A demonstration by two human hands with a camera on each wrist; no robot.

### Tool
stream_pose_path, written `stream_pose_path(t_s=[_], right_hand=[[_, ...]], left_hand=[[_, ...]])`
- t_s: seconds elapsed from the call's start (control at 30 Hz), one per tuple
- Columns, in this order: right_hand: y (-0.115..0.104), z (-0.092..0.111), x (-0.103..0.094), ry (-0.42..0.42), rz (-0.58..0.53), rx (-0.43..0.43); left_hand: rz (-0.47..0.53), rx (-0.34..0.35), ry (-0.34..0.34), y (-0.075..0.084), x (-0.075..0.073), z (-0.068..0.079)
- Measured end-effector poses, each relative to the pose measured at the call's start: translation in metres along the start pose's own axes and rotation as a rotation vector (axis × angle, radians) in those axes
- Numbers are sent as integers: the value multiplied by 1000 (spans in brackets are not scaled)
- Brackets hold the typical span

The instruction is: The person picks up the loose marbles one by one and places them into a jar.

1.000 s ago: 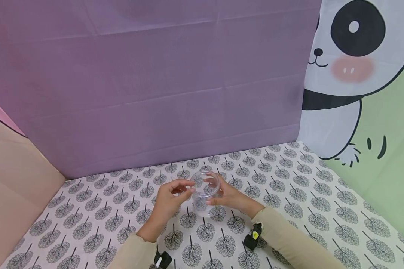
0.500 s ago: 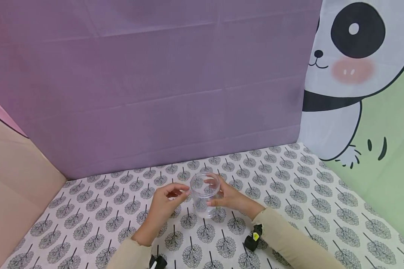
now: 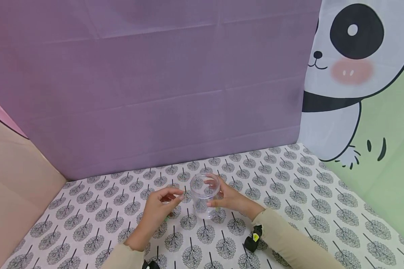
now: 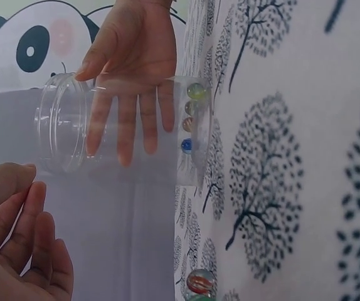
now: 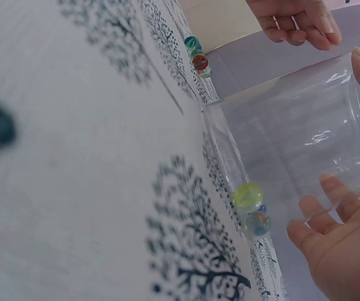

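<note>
A clear plastic jar (image 3: 202, 200) stands lidless on the patterned cloth, its mouth facing up. My right hand (image 3: 232, 198) grips it from the right, thumb on the near side and fingers round the far side. Several glass marbles (image 4: 189, 124) lie at the jar's bottom, among them a yellow-green marble (image 5: 248, 197) and a blue marble (image 4: 187, 146). To the left of the jar, my left hand (image 3: 155, 209) hovers with bent, loose fingers and nothing visible between them. Below it on the cloth sit several more marbles (image 5: 199, 61), one with red swirls (image 4: 200, 281), mostly hidden by that hand in the head view.
White cloth (image 3: 97, 224) with black tree prints covers the table. A purple cloth wall (image 3: 155, 93) rises behind it, with a beige panel (image 3: 17, 186) at left and a panda-printed panel (image 3: 383, 130) at right. Each wrist carries a small black camera (image 3: 251, 241).
My left hand has drawn back from the jar's rim, leftward and slightly down. A few marbles now peek out beneath it. My right hand and the jar have stayed in place.
</note>
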State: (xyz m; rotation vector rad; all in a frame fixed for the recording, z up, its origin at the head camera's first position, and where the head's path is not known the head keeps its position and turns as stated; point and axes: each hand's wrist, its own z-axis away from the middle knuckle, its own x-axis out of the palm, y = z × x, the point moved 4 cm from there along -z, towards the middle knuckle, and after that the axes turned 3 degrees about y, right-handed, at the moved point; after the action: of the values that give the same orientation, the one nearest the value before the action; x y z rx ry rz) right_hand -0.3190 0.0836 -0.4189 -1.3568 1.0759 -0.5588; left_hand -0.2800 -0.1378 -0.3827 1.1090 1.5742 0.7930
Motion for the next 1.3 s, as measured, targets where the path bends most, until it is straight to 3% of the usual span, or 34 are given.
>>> stream_pose_path(t_s=[0.23, 0.43, 0.63, 0.87, 1.13, 1.3], right_hand=[[-1, 1, 0, -7, -11, -5], [-2, 1, 1, -8, -17, -14], [-2, 1, 1, -10, -10, -21], [-3, 1, 1, -6, -5, -17], [-2, 1, 1, -15, -12, -23], [-3, 1, 0, -18, -6, -28]], left_hand=[[15, -37, -5, -6, -5, 4], [-36, -2, 7, -11, -11, 7], [-33, -34, -1, -13, -17, 10], [-73, -1, 11, -16, -22, 12], [-61, -86, 9, -21, -28, 16], [-74, -67, 8, -23, -31, 18]])
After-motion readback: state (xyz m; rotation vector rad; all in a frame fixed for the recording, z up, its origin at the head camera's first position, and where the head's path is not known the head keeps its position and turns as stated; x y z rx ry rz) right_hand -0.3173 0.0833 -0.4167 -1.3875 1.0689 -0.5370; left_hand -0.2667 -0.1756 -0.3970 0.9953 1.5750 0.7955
